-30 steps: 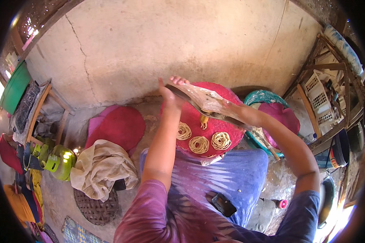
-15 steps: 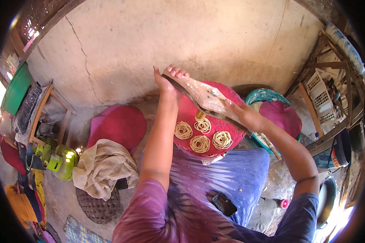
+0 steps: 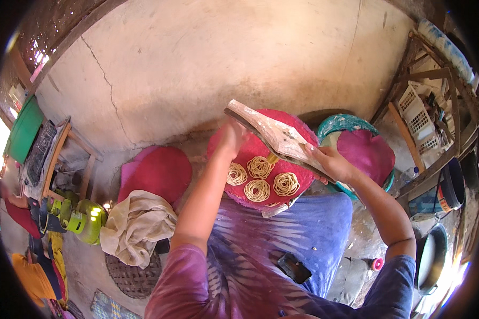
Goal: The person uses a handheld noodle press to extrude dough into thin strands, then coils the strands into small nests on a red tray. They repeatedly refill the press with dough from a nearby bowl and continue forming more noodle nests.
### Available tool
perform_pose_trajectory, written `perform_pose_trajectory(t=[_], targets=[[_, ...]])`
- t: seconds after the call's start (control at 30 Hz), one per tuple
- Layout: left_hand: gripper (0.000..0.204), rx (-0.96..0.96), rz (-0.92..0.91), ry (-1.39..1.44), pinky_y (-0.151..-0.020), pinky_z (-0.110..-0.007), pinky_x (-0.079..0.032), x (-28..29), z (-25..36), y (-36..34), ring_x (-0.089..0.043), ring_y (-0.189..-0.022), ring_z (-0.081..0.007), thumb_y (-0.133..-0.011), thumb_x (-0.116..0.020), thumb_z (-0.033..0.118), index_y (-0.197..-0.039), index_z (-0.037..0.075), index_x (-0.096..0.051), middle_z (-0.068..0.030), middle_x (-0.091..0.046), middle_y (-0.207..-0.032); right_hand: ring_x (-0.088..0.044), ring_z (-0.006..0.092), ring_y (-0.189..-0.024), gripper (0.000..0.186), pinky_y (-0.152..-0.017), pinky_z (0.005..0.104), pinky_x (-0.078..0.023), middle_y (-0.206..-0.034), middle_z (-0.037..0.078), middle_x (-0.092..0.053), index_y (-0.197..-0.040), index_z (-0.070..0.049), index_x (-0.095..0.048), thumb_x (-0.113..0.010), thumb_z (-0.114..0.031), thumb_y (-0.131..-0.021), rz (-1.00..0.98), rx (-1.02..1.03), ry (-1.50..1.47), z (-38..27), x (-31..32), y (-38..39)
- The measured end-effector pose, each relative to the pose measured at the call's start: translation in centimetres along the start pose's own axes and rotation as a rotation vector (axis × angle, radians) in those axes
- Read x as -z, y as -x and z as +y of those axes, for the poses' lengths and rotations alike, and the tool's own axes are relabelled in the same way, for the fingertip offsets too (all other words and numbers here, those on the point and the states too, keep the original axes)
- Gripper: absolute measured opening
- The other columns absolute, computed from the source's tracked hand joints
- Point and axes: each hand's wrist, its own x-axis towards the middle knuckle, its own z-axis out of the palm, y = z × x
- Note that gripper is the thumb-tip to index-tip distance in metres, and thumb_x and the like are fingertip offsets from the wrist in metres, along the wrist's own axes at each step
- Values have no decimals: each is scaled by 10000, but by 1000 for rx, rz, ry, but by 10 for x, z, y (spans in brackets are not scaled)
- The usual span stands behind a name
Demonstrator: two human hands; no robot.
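Note:
A long, flour-dusted wooden press (image 3: pixel 282 135) with a short brass cylinder (image 3: pixel 272 158) under its middle is held at a slant over a round red mat (image 3: pixel 226 183). My right hand (image 3: pixel 332 164) grips the press near its lower right end, thumb on top. My left hand (image 3: pixel 233 138) is just below the raised left end; its fingers are blurred and partly hidden, so I cannot tell whether it touches the press. Several coiled nests of pale noodle-like dough (image 3: pixel 257 190) lie on the mat below, one close beside the cylinder.
To the right stands a teal tub (image 3: pixel 346 121) with a magenta round mat (image 3: pixel 366 154) over it. Red mats (image 3: pixel 157 173), a crumpled beige cloth (image 3: pixel 138 226) and a green gas cylinder (image 3: pixel 93 220) lie left. A dark phone-like object (image 3: pixel 294 267) rests on my lap. The wall (image 3: pixel 223 58) rises beyond.
My left hand has come off the top of the press's left end and dropped below it. The press has shifted slightly, and my right hand is still on it.

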Motion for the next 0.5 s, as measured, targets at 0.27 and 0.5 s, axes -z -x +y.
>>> perform_pose_trajectory(t=[0.27,0.5], targets=[[778,100,-471,-521,-1124,-362,-303,10,-64,5,-490,-1283,-211,-1015,-226,628,-1468,17,-387,-124,-623,-1293,-524,128,-444,686,-411,270,-397,-582,47,-542,-982,49,-640,-410,-597,-994,17,92,-60,10,-2,0],[835,-77,-292,-700,-1150,-444,-251,17,-61,21,-453,-1321,-293,-990,-154,677,-1429,34,-456,-127,-668,-1247,-512,115,-448,636,-407,266,-378,-596,43,-544,-946,22,-641,-429,-576,-998,130,82,-125,20,8,0]])
